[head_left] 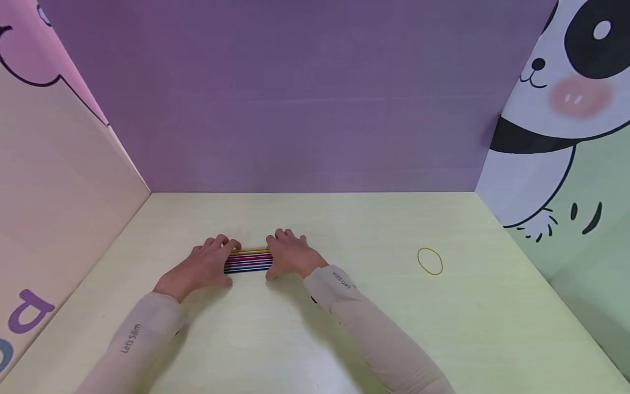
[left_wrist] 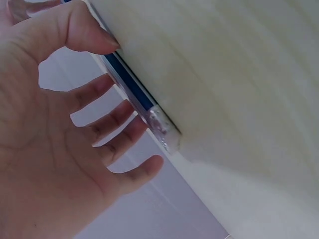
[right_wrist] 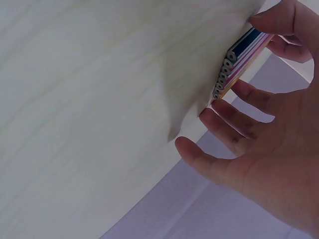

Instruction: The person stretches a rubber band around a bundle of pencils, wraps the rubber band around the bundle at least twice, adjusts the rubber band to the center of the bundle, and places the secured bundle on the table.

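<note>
A flat row of coloured pencils (head_left: 248, 260), yellow at the far side through pink and red to dark blue at the near side, lies on the table between both hands. My left hand (head_left: 206, 265) holds the row's left end, thumb on the near side and fingers along the far side. At the other end, my right hand (head_left: 291, 257) grips the row the same way. The right wrist view shows the pencils' grey hexagonal ends (right_wrist: 224, 74). In the left wrist view, a dark blue pencil (left_wrist: 132, 84) has a shiny, clear-looking tip. The hands cover part of the row.
A thin yellow rubber band (head_left: 441, 267) lies to the right on the pale wooden table (head_left: 374, 328). A purple wall (head_left: 315, 109) closes the back, with printed panels at the left and right sides.
</note>
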Motion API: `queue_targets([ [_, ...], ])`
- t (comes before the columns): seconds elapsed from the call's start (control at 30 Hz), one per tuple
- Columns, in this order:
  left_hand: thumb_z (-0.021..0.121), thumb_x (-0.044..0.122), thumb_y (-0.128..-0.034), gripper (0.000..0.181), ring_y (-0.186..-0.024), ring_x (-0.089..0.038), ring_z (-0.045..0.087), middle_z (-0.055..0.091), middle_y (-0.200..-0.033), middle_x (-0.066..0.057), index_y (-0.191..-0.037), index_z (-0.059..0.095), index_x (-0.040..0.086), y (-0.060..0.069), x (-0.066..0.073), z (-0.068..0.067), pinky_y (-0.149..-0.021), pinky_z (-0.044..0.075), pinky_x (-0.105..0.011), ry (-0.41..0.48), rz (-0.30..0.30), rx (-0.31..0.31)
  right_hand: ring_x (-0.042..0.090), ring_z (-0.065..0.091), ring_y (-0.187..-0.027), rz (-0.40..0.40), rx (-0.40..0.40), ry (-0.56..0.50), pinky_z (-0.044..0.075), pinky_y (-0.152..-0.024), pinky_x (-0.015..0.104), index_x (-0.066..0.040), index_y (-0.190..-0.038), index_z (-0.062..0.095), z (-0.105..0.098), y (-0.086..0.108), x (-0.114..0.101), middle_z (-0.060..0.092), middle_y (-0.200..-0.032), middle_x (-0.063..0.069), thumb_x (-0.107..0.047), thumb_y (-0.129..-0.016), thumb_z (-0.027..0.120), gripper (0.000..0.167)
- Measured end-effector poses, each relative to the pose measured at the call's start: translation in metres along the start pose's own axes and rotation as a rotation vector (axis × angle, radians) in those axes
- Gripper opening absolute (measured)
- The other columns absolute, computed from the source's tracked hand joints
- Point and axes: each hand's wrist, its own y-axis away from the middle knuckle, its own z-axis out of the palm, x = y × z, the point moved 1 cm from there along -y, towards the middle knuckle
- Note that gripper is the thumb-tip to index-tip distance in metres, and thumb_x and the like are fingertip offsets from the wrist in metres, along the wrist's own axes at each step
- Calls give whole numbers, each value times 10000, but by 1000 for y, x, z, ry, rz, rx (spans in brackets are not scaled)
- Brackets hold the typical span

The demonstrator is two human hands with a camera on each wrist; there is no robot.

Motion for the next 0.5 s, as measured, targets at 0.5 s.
queue_targets([
  [0.5,760,52,-733,558,-1017,-343,484,513,-1127,-148,-1245,538,47,-1,4,1,-893,395,-605,-24,-22,16,192,432,-1090,11,49,-59,477,-880,397,-136,-1274,530,7,3,-1,512,-1238,9,-478,-888,696,542],
])
